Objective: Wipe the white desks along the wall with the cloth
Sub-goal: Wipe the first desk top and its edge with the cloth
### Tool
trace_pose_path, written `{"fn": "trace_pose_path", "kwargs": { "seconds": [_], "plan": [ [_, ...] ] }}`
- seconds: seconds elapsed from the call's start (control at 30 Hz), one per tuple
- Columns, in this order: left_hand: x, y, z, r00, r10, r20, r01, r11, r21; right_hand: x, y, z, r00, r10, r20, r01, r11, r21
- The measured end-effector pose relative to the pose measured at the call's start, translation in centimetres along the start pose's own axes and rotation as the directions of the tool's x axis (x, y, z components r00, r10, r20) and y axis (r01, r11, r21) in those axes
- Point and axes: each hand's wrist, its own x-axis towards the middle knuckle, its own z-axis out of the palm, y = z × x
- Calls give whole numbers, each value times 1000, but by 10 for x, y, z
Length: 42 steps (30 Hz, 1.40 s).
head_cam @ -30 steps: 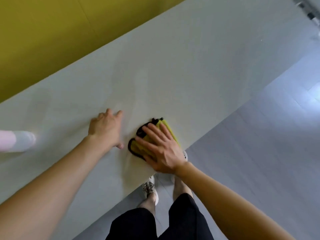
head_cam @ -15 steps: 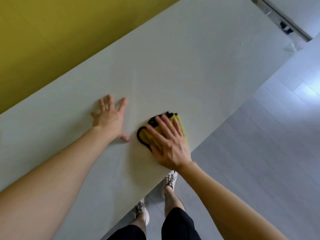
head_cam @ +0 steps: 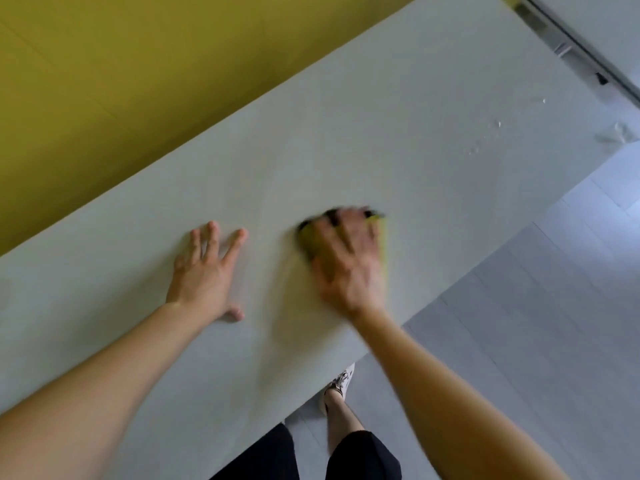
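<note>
Right grip (head_cam: 349, 265) flat, fingers (head_cam: 348, 233) straight, pressing cloth (head_cam: 306, 241) onto bench (head_cam: 415, 133); blurred. Left grip (head_cam: 204, 275) wide, splayed flat on bench at 9 o'clock of cloth.

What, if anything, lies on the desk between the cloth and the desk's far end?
Nothing blocks the cloth under the right hand. Ahead on the white desk lie only small shiny specks and a crumpled clear scrap at the far edge.
</note>
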Motion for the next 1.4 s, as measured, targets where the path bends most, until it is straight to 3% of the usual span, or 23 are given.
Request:
{"fn": "trace_pose_path", "kwargs": {
  "seconds": [0.03,0.1,0.17,0.23,0.33,0.47,0.57,0.6,0.67,0.7,0.73,0.8,0.87,0.9,0.97,1.03,1.07,1.13,1.17,1.2,1.27,1.33,1.4],
  "plan": [
    [0,-1,1,1000,7,-2,-7,1000,-8,-23,-23,6,955,-260,145,254,965,60],
    [0,0,0,1000,13,-8,-13,1000,-18,-47,-34,10,646,-687,334,665,721,197],
    [-2,2,-2,1000,6,2,-6,999,-35,-23,-3,9,467,-818,335,784,559,270],
    [-2,3,-4,1000,4,2,-4,1000,-28,32,36,3,668,-697,261,679,714,167],
    [-4,1,0,1000,-1,2,1,999,-47,122,85,-4,977,-211,-13,210,976,-52],
    [-4,-1,-6,1000,6,-8,-7,996,-85,138,52,13,944,279,-176,-300,948,-106],
    [-7,-10,-9,998,19,-66,-28,989,-142,61,-22,21,988,-151,37,153,987,-43],
    [-8,-17,-9,993,31,-111,-52,981,-186,37,-33,20,900,-400,171,403,915,17],
    [-7,-37,-8,983,-2,-182,-51,956,-288,26,-25,13,549,-756,357,755,632,177],
    [-5,-47,-7,983,-39,-179,-20,949,-315,41,-12,9,416,-818,397,817,528,231],
    [-2,-58,-6,984,-76,-160,21,946,-325,65,-1,9,389,-828,403,835,502,225],
    [8,-77,-4,981,-161,-107,116,933,-341,124,19,17,650,-696,304,710,699,83],
    [17,-91,1,967,-251,-27,223,899,-377,184,27,23,944,-315,95,323,942,-87],
    [20,-95,4,959,-282,17,266,880,-394,202,21,31,997,-82,7,83,989,-126],
    [25,-98,7,950,-303,81,309,860,-406,203,-23,54,977,194,-92,-205,970,-131],
    [26,-97,9,947,-309,90,319,863,-391,166,-80,67,997,-82,-16,80,991,-105],
    [25,-97,8,946,-310,89,320,868,-379,142,-102,69,927,-359,104,366,929,-50],
    [24,-97,5,949,-302,87,312,875,-370,119,-111,63,578,-744,335,757,642,120],
    [24,-98,4,951,-299,84,308,877,-370,135,-100,59,419,-828,372,843,507,179],
    [23,-98,3,952,-295,83,304,877,-371,158,-86,58,380,-848,371,865,468,182],
    [23,-100,5,957,-281,76,288,882,-373,210,-50,64,654,-707,269,725,687,42],
    [22,-101,6,959,-275,66,279,884,-374,250,-36,64,972,-233,26,234,965,-115],
    [22,-100,6,960,-270,71,277,880,-386,254,-66,78,971,203,-122,-218,968,-127]
  ]
}}
